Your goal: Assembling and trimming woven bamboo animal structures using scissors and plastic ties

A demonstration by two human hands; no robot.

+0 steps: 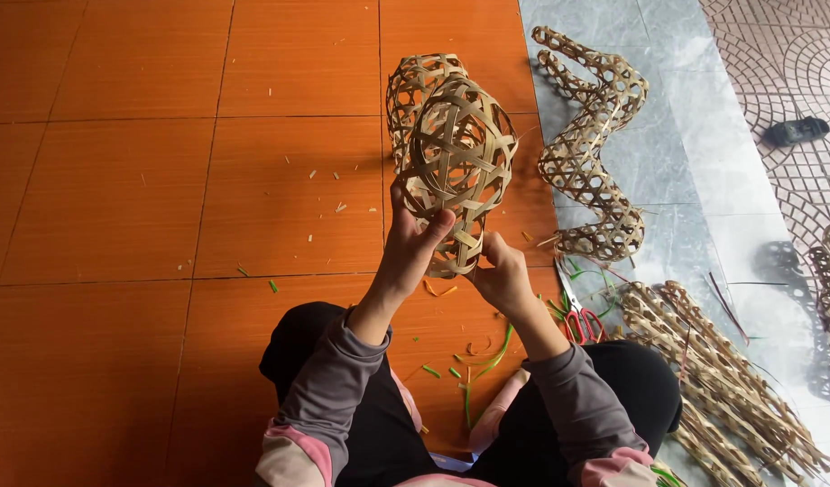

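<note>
I hold up a woven bamboo lattice piece (451, 149), an openwork tube of pale strips, its rounded end facing me. My left hand (413, 245) grips its lower left side with the thumb pressed on the weave. At the bottom edge of the weave my right hand (501, 275) pinches a strip end. Both arms wear grey sleeves with pink cuffs. I sit on the orange tiled floor (162, 180) with my legs in black trousers.
A finished wavy bamboo lattice tube (591, 144) lies to the right on grey tiles. Red-handled scissors (577, 317) lie by my right knee. More woven bamboo pieces (722, 379) are piled at the lower right. Green and tan strip offcuts (474, 361) litter the floor. A dark sandal (797, 131) lies at the far right.
</note>
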